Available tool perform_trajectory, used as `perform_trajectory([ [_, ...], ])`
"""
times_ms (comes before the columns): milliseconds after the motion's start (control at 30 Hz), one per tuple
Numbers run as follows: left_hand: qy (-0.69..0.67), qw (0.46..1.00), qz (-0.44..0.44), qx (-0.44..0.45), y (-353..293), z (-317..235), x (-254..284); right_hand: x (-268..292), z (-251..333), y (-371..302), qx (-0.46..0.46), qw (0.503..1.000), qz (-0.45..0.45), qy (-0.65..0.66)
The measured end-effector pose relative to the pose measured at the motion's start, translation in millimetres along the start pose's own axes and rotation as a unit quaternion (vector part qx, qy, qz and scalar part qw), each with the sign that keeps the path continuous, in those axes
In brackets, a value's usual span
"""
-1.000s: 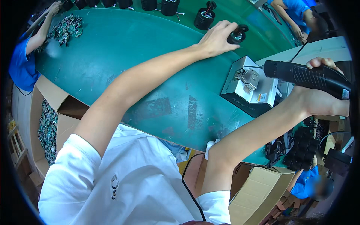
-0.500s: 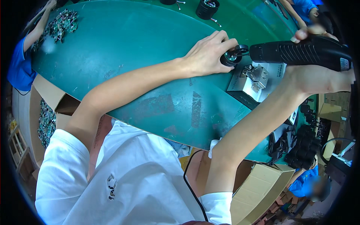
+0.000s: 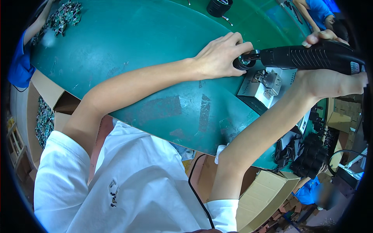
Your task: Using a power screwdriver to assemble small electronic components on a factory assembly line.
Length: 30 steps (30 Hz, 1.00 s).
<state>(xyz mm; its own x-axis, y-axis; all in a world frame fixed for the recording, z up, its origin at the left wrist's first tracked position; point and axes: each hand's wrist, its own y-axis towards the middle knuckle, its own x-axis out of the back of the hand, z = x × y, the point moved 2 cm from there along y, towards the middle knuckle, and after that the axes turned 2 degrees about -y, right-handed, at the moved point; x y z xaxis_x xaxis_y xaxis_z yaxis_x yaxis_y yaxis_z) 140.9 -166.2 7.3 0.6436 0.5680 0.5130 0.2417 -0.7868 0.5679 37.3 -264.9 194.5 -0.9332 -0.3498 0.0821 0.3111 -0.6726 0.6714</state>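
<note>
Part alignment: the round black part (image 3: pixel 241 63) lies close to the far edge of the worktop (image 3: pixel 155 95), toward its right end. My left grip (image 3: pixel 223 55) is the nearer one, in contact with it: thumb and fingers curl around the part from the left side and pinch it, back of the hand upward. Whether the part bears on the worktop or is carried clear of it, I cannot tell.

My right grip (image 3: pixel 330 82) is wrapped around the rear body of a black power driver (image 3: pixel 301 57). From this grip, the part lies to the left, ahead of the tool's nose. The driver's long axis runs left to right, its nose directed at the part; bit contact with a fastener cannot be confirmed.

A silver-topped box (image 3: pixel 253 92) carrying a metal bracket (image 3: pixel 271 82) is positioned just beside the part, on my side of the driver. Beyond the worktop's far edge, a black cylinder (image 3: pixel 219 7) with a short wire lead stands apart from both grips.
</note>
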Motion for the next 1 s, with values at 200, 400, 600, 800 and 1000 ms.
perform_trajectory([
  [200,0.004,1.000,0.003,-0.001,0,-1,1,12,-28,14,-0.005,0.983,0.115,0.144],
  [400,0.021,1.000,0.005,-0.021,2,-4,-3,3,-35,20,0.031,0.968,0.168,0.183],
  [600,0.014,1.000,0.008,0.000,2,-2,0,20,-3,9,0.055,0.968,0.156,0.187],
  [800,-0.024,1.000,0.018,0.005,3,-2,-1,40,27,-2,0.035,0.979,-0.088,-0.181],
  [1000,-0.078,0.996,0.019,0.036,1,4,4,30,7,0,-0.021,0.996,-0.072,-0.051],
])
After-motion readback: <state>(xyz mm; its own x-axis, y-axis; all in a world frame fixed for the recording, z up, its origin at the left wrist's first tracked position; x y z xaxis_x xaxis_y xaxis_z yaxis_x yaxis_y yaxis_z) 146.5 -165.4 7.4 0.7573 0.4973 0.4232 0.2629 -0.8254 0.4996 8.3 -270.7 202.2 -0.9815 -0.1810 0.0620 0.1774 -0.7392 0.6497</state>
